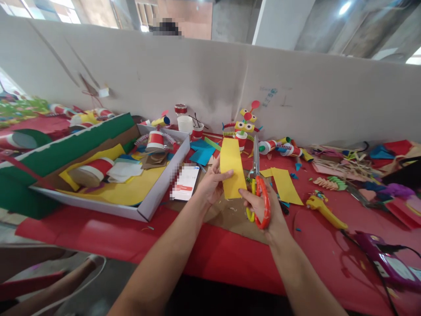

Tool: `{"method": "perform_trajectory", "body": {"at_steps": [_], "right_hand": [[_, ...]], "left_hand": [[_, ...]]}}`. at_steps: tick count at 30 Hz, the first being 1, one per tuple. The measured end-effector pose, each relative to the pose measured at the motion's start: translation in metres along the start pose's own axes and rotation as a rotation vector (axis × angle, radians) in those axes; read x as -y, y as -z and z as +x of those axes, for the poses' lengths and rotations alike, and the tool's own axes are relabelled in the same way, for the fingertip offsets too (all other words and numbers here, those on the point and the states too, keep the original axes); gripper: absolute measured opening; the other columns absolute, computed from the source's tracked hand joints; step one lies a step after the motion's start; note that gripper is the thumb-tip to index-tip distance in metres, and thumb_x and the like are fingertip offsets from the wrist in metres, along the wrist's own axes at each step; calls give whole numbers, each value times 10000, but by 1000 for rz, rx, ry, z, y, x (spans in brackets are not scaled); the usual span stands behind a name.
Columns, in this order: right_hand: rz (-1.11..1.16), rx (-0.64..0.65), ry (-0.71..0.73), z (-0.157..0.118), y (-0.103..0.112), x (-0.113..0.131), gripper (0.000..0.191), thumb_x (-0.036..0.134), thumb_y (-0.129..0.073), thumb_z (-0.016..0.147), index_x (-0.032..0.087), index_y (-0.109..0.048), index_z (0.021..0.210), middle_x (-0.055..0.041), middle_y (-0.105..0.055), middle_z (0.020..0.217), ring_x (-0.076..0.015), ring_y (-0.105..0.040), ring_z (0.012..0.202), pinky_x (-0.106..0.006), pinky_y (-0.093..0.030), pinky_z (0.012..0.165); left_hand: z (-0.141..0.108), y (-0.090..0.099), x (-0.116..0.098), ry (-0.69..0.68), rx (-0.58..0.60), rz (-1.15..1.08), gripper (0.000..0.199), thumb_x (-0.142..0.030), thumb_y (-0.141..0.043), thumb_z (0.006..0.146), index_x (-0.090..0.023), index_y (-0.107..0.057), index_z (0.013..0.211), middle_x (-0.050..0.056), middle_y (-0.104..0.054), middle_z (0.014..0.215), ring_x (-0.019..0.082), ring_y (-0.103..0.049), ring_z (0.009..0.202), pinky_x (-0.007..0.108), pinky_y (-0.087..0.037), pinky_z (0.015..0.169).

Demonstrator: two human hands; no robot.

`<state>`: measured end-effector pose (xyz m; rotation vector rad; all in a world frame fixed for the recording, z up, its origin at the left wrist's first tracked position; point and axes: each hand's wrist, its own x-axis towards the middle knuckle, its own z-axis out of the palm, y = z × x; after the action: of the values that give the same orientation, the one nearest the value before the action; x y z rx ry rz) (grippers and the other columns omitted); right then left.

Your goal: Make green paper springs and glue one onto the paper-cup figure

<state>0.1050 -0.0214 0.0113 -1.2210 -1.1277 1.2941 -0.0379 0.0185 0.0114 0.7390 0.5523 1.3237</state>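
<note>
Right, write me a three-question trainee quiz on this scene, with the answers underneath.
1. Open: which tool is in the right hand while the left hand holds up a yellow paper strip?

2. Multiple choice: what lies on the table between the white-edged box and the left hand?
A) a phone
B) a stapler
C) a paintbrush

3. True or false: the yellow glue gun lies inside the box.

Key:
1. Scissors.
2. A.
3. False; it lies on the red table covering, to the right of both hands.
</note>
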Motion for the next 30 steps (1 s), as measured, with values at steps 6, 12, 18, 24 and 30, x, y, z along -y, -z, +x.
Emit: {"method": "perform_trajectory", "body": {"at_steps": [6,12,18,24,30], "right_hand": [[-9,45,-84,-10,-5,-2,316,350,-731,629,203,-495,779,81,-480,489,-63,-429,385,-159,-233,343],[396,189,-330,-61,26,-2,413,521,-587,757,243,-521,1056,10,-561,690,-96,-488,507,-173,-326,376],[579,526,-571,-108,61,-32,597,654,-566,697,226,-525,1111,-54,-586,745,-149,-529,544,-198,-340,349],[558,563,-487,-113,60,-51,567,561,-546,781,246,-418,1235,-48,-557,800,-138,-514,604,-212,-395,407],[541,637,-501,-107,56,-57,591,580,-524,785,242,-394,1252,-45,-539,811,-144,-506,618,-226,-411,409]], "left_hand": [[6,8,2,-65,-76,14,697,-124,-738,617,-288,-457,1233,5,-671,979,175,-642,785,330,-511,737],[18,24,3,16,-337,1,559,-37,-679,630,-249,-542,1129,18,-682,888,186,-642,764,380,-508,791],[26,33,2,85,-396,-16,561,25,-621,649,-243,-556,1138,46,-688,946,218,-647,834,428,-501,838],[25,26,2,112,-423,17,576,47,-615,648,-225,-537,1150,48,-695,899,199,-660,775,420,-500,836],[24,26,2,104,-409,5,559,61,-591,664,-238,-554,1135,18,-682,776,187,-648,698,429,-491,846]]}}
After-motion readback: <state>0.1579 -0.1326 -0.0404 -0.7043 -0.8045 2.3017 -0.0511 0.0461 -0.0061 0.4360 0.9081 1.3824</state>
